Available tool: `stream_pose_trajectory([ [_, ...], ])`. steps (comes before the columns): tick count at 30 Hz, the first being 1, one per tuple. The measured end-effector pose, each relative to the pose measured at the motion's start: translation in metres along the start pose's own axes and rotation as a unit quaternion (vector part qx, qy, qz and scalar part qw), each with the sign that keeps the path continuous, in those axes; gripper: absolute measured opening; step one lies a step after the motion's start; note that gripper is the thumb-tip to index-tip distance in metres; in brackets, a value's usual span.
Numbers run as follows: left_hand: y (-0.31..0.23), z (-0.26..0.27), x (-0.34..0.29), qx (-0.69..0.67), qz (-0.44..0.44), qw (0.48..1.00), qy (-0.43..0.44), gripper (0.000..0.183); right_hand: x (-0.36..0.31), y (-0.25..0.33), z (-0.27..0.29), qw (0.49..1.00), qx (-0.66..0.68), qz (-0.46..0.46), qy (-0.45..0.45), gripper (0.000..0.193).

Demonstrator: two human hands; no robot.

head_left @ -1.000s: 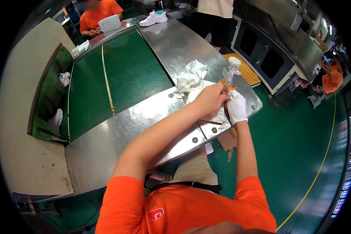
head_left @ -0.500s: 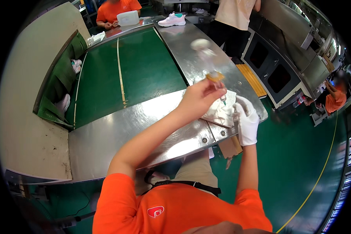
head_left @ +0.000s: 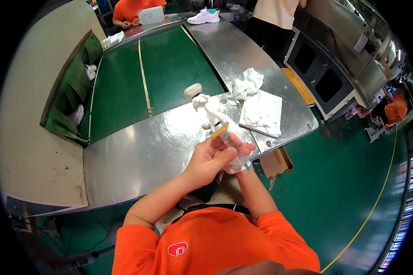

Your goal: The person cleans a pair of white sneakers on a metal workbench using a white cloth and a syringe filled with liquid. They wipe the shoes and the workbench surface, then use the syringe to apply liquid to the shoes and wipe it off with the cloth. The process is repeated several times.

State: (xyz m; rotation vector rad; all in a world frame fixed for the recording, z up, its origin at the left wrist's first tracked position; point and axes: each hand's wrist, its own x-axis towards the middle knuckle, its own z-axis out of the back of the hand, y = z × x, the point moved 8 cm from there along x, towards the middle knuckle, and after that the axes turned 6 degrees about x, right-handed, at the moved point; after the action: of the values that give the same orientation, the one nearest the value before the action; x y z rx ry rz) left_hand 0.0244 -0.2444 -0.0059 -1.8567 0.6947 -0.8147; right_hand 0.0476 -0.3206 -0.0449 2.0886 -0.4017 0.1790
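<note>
My bare left hand (head_left: pixel 209 159) is closed around a syringe-like dispenser (head_left: pixel 220 130) with a clear barrel and a yellow-orange flange. Its small green tip points toward my body, and its whitish plunger sticks out on the far side, ending in a rounded knob. Just behind the barrel and plunger is my right hand (head_left: pixel 230 127) in a white glove, blurred and partly covered by the left, so its grip is unclear. To the right of both hands, a white cloth (head_left: pixel 260 118) lies on a pale flat pad (head_left: pixel 271 101).
Crumpled white paper or cloth (head_left: pixel 247 84) sits beyond the pad on the metal table (head_left: pixel 124 160). A green conveyor belt (head_left: pixel 170 73) runs at left, past green flaps (head_left: pixel 71 101). At the back stands a white-pink sneaker (head_left: pixel 203 16). An open cardboard box (head_left: pixel 274 166) is below the table edge. Co-workers are nearby.
My left hand has brought the syringe nearer and to the left, away from the cloth. The gloved right hand has left the pad's edge and moved left, behind the syringe.
</note>
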Motion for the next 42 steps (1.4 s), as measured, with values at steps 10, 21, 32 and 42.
stream_pose_trajectory([
  [10,-0.009,0.062,0.025,0.210,-0.034,0.965,-0.154,0.025,-0.002,0.104,0.089,0.753,-0.591,0.216,-0.194,0.030],
  [21,0.028,0.058,0.097,0.387,-0.123,0.903,-0.143,0.020,0.026,0.067,0.115,0.722,-0.659,0.168,-0.126,0.033],
  [32,0.032,0.051,0.103,0.464,-0.183,0.860,-0.113,0.017,0.025,0.068,0.112,0.735,-0.645,0.166,-0.126,0.029],
  [42,0.034,0.044,0.103,0.466,-0.172,0.864,-0.086,0.016,0.026,0.066,0.111,0.722,-0.659,0.171,-0.123,0.029],
])
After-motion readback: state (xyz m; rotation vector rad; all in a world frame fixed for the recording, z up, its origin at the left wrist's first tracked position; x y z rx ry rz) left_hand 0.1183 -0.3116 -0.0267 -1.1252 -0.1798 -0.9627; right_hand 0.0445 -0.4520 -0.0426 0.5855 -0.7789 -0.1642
